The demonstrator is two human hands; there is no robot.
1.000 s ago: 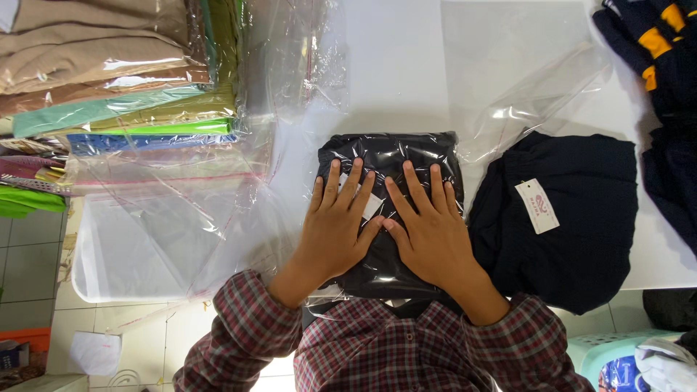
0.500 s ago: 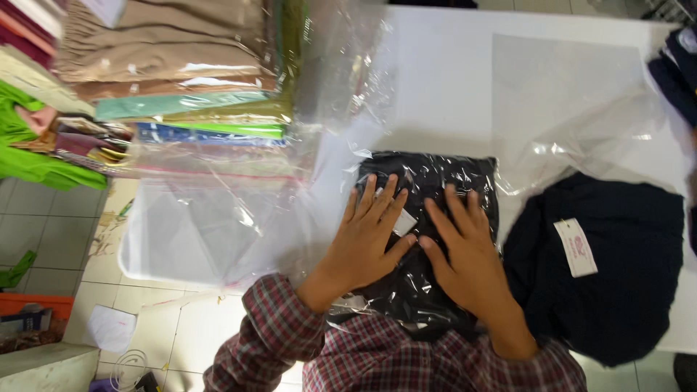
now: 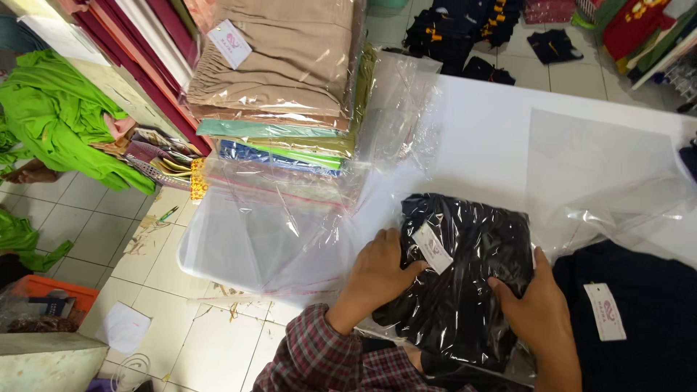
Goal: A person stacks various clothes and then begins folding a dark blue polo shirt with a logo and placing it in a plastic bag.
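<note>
The left hand (image 3: pixel 379 272) lies flat, fingers spread, on the near left edge of a bagged black garment (image 3: pixel 465 272), its thumb reaching toward a small white tag (image 3: pixel 433 247) on the top of the bag. The right hand (image 3: pixel 536 308) presses palm-down on the near right corner of the same package, fingers open and curled slightly over the edge. Neither hand closes around anything; both simply bear down on the glossy plastic. The package rests on a white table (image 3: pixel 494 138), close to the person's plaid sleeve (image 3: pixel 316 356).

Just right of the package lies a dark unbagged garment (image 3: pixel 639 319) with a white tag (image 3: pixel 604 311) of its own, partly under a loose clear bag (image 3: pixel 617 196). Left of the package, empty clear bags (image 3: pixel 254 247) hang over the table's edge. Beyond those, farther from the person, stands a stack of bagged folded clothes (image 3: pixel 290 80) in tan, teal, green and blue. Well left of the package, off the table, green cloth (image 3: pixel 58 116) is heaped over the tiled floor (image 3: pixel 196 334).
</note>
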